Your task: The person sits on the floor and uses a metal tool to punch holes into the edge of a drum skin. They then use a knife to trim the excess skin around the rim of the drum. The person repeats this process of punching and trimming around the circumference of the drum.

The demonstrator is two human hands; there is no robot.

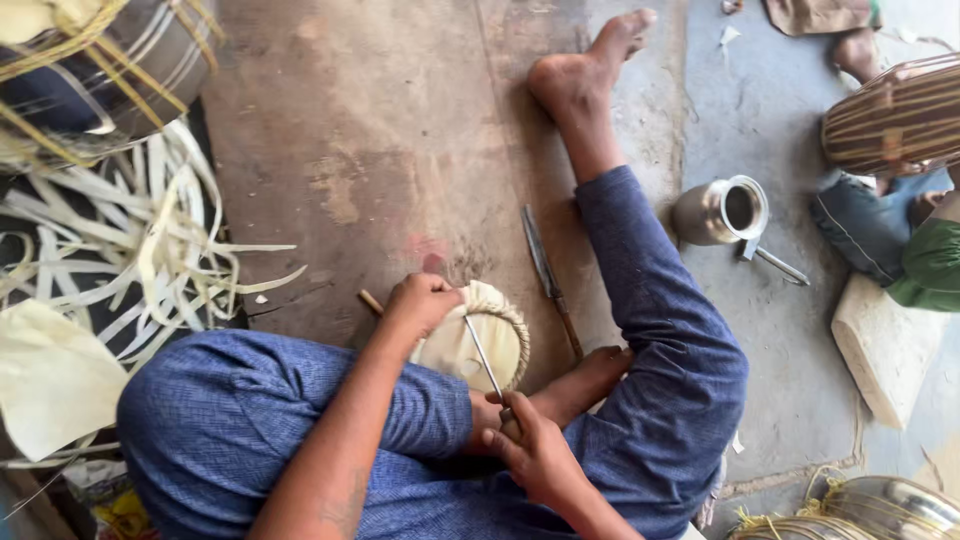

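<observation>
Basket work sits low between the person's knees: a small round woven piece (487, 340), pale, with a twisted rim, lies on the floor (400, 150). The left hand (420, 302) is closed tight on its edge. The right hand (530, 450) is closed around a thin metal spike (483, 357) that pokes into the weave. The piece looks light and bendy, a bit rough, and it could squash, so the stiffer rim seems the best place to grip it. A knife (548, 275) lies just beside it. Pale leaf strips (150, 240) are piled well apart. A metal pot (722, 210) stands near the leg.
</observation>
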